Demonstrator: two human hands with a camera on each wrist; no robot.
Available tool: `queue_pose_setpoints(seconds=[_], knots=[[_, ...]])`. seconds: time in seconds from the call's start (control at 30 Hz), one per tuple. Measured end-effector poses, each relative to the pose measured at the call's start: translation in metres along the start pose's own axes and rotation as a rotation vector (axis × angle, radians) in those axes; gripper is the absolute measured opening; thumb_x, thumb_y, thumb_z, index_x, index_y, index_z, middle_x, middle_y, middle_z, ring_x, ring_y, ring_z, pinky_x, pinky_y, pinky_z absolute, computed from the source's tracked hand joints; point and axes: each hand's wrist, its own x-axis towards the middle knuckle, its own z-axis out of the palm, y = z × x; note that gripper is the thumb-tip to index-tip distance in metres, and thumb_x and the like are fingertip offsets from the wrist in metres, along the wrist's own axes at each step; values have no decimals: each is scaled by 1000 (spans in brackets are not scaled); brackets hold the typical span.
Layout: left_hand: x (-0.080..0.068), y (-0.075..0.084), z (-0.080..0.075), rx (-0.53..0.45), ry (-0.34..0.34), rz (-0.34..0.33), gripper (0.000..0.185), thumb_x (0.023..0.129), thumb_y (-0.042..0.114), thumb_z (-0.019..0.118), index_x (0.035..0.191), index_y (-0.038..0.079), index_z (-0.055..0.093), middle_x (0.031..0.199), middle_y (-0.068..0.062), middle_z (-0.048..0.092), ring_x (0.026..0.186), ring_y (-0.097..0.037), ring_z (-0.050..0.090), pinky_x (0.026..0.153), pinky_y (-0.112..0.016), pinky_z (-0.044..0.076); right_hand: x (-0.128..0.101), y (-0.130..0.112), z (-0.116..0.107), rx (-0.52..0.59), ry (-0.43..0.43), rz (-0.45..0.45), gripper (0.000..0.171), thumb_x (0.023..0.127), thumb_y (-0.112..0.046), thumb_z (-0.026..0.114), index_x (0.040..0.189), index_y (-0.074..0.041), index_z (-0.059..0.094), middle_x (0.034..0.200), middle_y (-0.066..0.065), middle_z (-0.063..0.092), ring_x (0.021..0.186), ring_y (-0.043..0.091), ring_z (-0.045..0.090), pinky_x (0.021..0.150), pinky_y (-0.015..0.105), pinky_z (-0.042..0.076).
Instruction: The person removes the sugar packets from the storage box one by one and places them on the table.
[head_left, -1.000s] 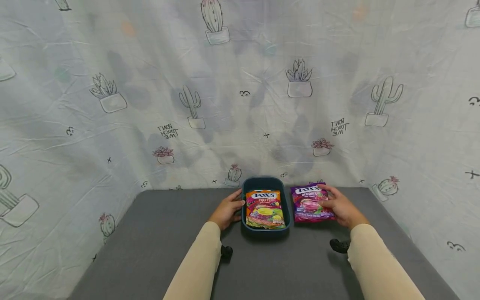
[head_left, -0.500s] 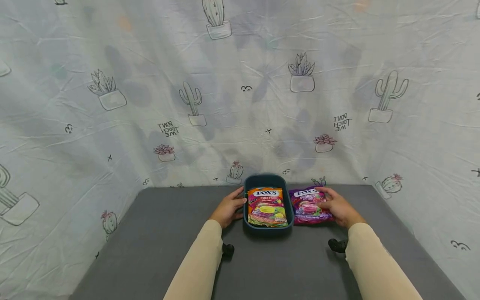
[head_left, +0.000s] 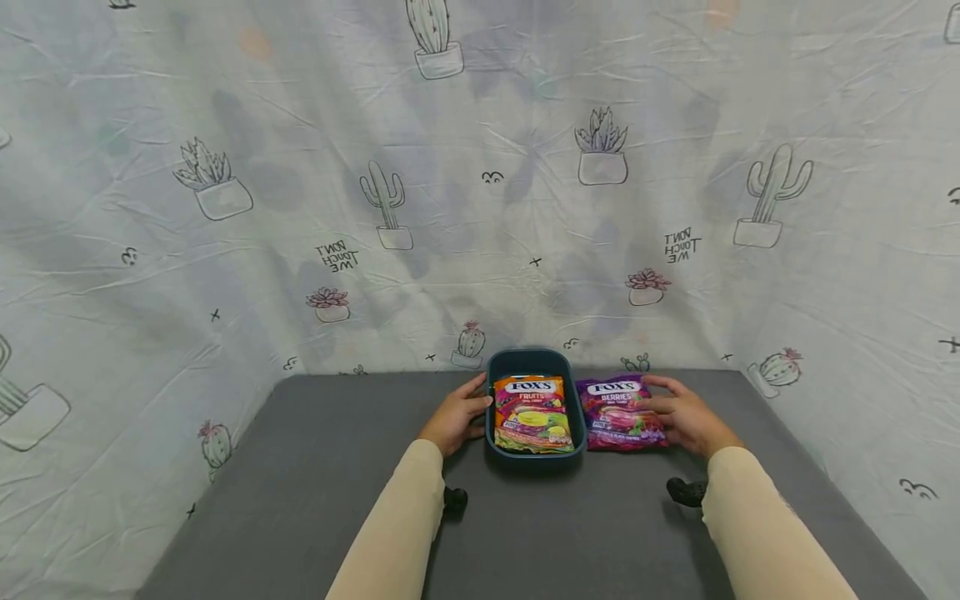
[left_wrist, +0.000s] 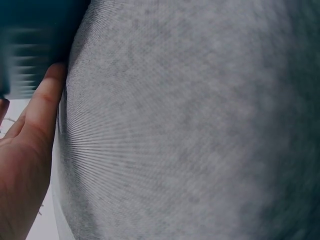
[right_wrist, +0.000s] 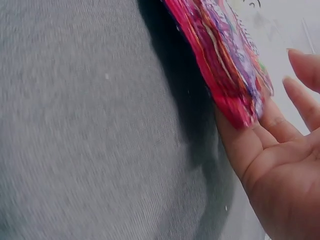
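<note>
We see two flat, glossy candy bags and one tub on a gray table (head_left: 300,500) covered in finely woven cloth. The tub (head_left: 534,360) is dark blue-green plastic, an oblong with rounded corners and a low wall. The orange bag (head_left: 532,412) lies flat inside it and fills nearly the whole floor, its crinkled lower edge reaching the near rim. The purple bag (head_left: 618,413) lies on the cloth just beside the tub's right wall; we cannot tell whether the two touch.

Our left hand (head_left: 455,419) rests against the tub's left wall, fingers fairly straight, the thumb up near the rim; in the left wrist view one finger (left_wrist: 46,102) lies along the dark wall. It curls round nothing that we can see. Our right hand (head_left: 686,417) lies at the purple bag's right edge, fingers relaxed and spread, the upper ones reaching over the bag's top corner. From the right wrist view the bag's edge (right_wrist: 225,70) sits on the fingers (right_wrist: 250,145), slightly lifted off the cloth there, with no pinch visible.

Both cream sleeves (head_left: 390,533) run back to the near edge. The table is wide to the left of the tub and in front of it. Behind, the tub stands close to a wrinkled backdrop (head_left: 225,208) printed with cacti, which also closes in both sides.
</note>
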Motion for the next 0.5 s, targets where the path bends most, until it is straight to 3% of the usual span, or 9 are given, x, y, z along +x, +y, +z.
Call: queue_pose_setpoints(seconds=[0.23, 0.5], knots=[[-1, 1, 0, 16, 1, -5, 69, 112, 19, 63, 174, 15, 32, 171, -21, 37, 148, -40, 47, 107, -64, 49, -8, 1, -16, -13, 35, 34, 73, 116, -22, 54, 175, -8, 13, 166, 38, 30, 137, 50, 54, 95, 55, 58], [-2, 2, 1, 14, 3, 3, 68, 113, 18, 61, 174, 16, 32, 171, -20, 37, 147, -39, 48, 107, -64, 49, -18, -1, -34, -1, 39, 2, 72, 117, -24, 54, 174, -4, 15, 168, 34, 32, 123, 33, 66, 90, 47, 60]])
